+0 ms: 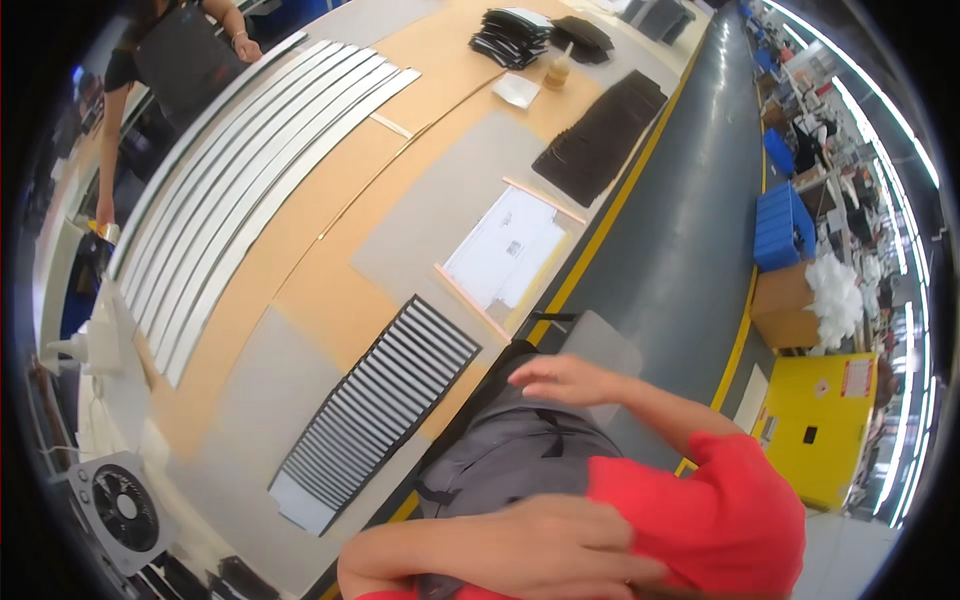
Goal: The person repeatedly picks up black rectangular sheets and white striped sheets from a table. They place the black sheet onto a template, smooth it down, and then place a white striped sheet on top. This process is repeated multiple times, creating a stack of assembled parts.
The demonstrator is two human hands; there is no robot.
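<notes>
My left hand (550,540) lies across the front of my body, its slightly blurred fingers stretched toward the right over the red clothing; contact with the cloth is hard to tell. Above the grey apron (510,440), my right hand (562,380) hovers just off the table edge, fingers apart and holding nothing. Nearest to it on the table is a panel of black and white stripes (378,410). Beyond that lies a white sheet (510,245) with thin bars along two sides. Farther off rests a pile of dark fabric pieces (600,135).
Long white strips (270,170) lie side by side across the table (300,300). A bottle (557,70) and dark stacked pieces (510,38) are at the far end. A fan (120,505) is at left; another person (190,60) stands opposite. A yellow cabinet (815,425) stands right.
</notes>
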